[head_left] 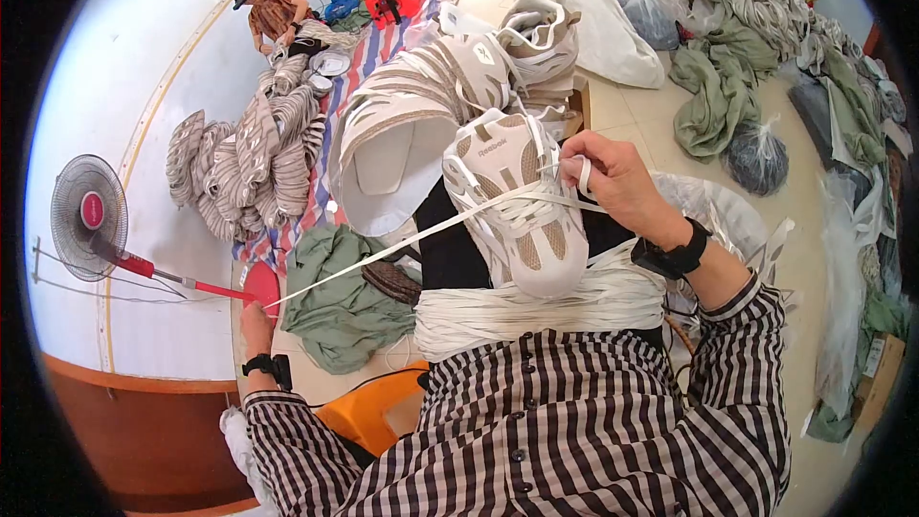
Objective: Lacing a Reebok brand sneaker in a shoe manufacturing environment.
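Note:
A beige and white sneaker upper [507, 172] lies across my lap, its toe toward me. White lace is threaded over its front. One long shoelace [383, 254] runs taut from the upper down to my left hand [256, 327], which is closed on it far out to the left. My right hand [617, 187], at the upper's right edge, pinches a looped stretch of lace between thumb and fingers. Beneath the toe a thick bundle of white shoelaces [541, 321] rests on my lap. Just beyond, a curved row of nested uppers [407, 101] bends to the left.
A fan [91, 215] stands at the left, near heaped uppers [254, 158] on a striped sheet. Green cloth [335, 311] lies beside an orange stool [378, 412]. Bags, more cloth [713, 86] and piled uppers fill the right. Another person [278, 14] sits at the far left.

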Demonstrator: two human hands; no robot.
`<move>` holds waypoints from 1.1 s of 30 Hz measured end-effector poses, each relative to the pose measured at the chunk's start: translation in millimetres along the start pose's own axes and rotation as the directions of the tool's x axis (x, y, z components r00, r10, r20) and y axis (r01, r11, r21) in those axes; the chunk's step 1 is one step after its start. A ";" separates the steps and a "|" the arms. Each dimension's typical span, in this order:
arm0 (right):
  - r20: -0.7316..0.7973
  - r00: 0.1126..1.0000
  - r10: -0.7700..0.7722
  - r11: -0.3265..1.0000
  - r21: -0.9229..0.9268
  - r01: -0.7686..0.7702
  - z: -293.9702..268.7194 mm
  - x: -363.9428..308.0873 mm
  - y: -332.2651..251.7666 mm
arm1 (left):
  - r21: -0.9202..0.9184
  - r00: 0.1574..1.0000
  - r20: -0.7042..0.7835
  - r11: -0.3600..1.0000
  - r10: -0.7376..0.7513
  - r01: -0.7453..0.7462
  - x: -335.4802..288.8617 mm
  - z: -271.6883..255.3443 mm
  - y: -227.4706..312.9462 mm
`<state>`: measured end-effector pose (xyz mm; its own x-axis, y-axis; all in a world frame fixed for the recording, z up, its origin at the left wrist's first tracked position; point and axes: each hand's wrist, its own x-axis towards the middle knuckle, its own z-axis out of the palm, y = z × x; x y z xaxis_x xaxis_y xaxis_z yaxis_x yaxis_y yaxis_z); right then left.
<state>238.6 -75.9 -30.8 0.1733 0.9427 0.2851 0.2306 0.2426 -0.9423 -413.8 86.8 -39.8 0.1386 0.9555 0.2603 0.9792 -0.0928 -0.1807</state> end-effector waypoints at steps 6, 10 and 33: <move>-0.141 0.988 -0.063 0.998 -0.017 0.062 -4.2 -10.1 18.4 | 0.005 0.999 -0.046 1.000 0.010 -0.010 -3.3 20.7 -19.2; -0.120 0.992 -0.040 0.998 0.049 0.046 2.0 -8.4 23.5 | 0.031 0.998 -0.068 0.999 0.009 -0.006 -4.0 36.0 -36.4; -0.129 0.969 -0.209 0.959 -0.223 0.177 17.0 -4.2 9.4 | -0.740 0.871 -0.315 0.477 0.377 -0.474 -18.3 -108.2 309.9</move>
<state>223.8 -73.7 -43.9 0.2433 0.8336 0.4958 0.4655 0.3482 -0.8137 -96.8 10.2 2.1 0.5362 0.7093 0.4575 0.5111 -0.7042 0.4928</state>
